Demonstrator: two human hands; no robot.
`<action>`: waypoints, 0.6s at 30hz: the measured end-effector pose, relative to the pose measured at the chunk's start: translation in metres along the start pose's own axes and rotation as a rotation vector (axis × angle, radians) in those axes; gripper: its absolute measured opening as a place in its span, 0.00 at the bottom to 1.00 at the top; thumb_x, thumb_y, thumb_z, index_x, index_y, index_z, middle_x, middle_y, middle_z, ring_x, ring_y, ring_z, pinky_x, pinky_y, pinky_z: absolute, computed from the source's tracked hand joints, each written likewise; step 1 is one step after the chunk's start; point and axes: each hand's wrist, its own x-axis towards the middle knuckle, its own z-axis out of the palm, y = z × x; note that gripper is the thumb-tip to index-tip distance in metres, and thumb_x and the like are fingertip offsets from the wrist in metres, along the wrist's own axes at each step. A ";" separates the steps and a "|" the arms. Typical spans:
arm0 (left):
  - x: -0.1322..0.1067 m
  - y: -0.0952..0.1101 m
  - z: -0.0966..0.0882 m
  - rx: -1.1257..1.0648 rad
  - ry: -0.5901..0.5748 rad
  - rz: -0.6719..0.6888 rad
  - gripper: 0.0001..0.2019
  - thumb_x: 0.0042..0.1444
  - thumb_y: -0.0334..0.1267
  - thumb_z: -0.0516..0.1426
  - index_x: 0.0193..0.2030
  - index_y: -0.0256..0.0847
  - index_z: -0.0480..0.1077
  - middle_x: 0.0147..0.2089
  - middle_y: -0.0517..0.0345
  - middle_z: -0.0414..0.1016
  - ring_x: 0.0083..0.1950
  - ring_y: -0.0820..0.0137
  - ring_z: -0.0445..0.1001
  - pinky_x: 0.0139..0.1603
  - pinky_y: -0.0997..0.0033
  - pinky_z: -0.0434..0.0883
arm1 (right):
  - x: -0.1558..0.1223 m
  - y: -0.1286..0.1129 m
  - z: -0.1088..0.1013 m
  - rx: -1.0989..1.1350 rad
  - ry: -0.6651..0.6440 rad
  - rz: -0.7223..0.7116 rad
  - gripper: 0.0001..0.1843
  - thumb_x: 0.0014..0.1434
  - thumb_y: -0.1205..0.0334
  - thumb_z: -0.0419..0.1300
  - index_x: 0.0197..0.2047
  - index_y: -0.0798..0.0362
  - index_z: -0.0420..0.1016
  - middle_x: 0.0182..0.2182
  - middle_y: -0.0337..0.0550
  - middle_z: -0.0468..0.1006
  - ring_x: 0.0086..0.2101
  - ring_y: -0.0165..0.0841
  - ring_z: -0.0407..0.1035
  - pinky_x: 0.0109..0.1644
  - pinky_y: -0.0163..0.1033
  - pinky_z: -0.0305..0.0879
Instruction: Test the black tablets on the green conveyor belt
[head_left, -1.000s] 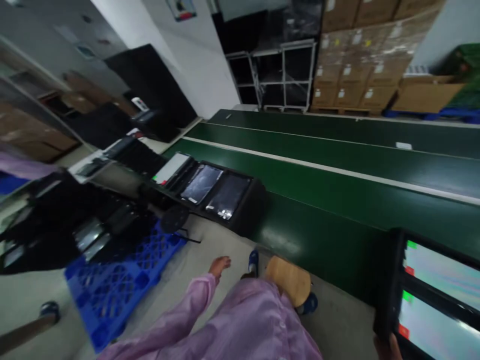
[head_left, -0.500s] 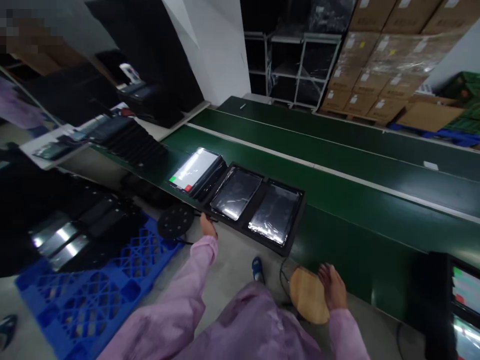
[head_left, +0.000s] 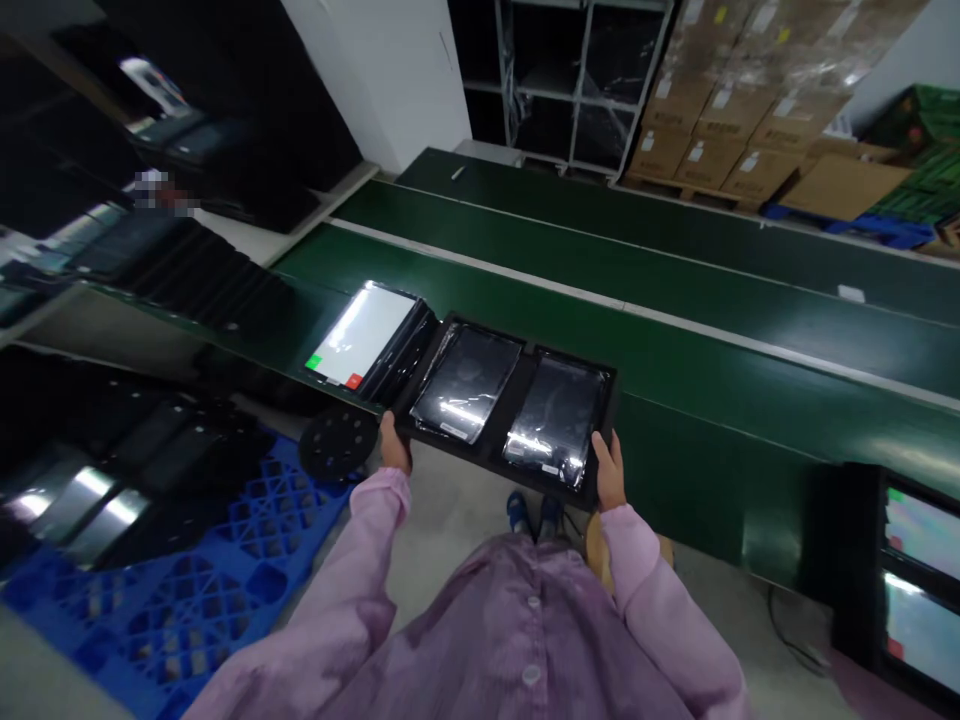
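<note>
A black tray (head_left: 517, 392) holding two dark wrapped tablet screens lies on the near edge of the green conveyor belt (head_left: 675, 360). My left hand (head_left: 393, 447) grips the tray's near left corner. My right hand (head_left: 608, 470) grips its near right corner. Both hands are closed round the tray's edge. To the tray's left lies another tray with a tablet (head_left: 361, 332) whose screen glows white, with a green and a red mark.
A blue plastic pallet (head_left: 187, 580) stacked with black trays stands on the floor at left. A round black stool (head_left: 337, 443) stands by it, a wooden stool (head_left: 592, 535) under me. A tray with lit screens (head_left: 919, 575) sits at right. Cardboard boxes (head_left: 720, 130) and shelving stand behind.
My left hand has closed on the tray's left corner. My right hand has left the wooden stool and taken the tray's right corner. The view has swung to face the tray.
</note>
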 end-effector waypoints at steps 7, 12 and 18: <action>-0.006 0.019 -0.003 -0.174 -0.104 -0.288 0.20 0.66 0.51 0.51 0.48 0.39 0.77 0.42 0.53 0.83 0.53 0.62 0.81 0.57 0.63 0.78 | 0.001 -0.005 -0.008 -0.028 -0.017 0.027 0.44 0.56 0.38 0.67 0.70 0.49 0.68 0.62 0.47 0.76 0.60 0.44 0.69 0.66 0.50 0.65; -0.009 0.030 0.003 -0.052 -0.078 -0.301 0.21 0.63 0.54 0.52 0.42 0.40 0.77 0.38 0.50 0.82 0.51 0.58 0.82 0.54 0.59 0.80 | 0.004 -0.010 -0.013 -0.095 -0.039 0.035 0.42 0.58 0.37 0.66 0.69 0.50 0.70 0.65 0.47 0.73 0.64 0.45 0.66 0.71 0.50 0.59; -0.022 0.062 -0.003 0.208 0.046 -0.029 0.13 0.54 0.44 0.61 0.41 0.39 0.77 0.43 0.53 0.82 0.57 0.55 0.77 0.63 0.55 0.73 | 0.000 -0.034 -0.008 -0.373 0.030 -0.211 0.43 0.61 0.38 0.62 0.72 0.52 0.64 0.69 0.55 0.67 0.66 0.49 0.63 0.70 0.56 0.61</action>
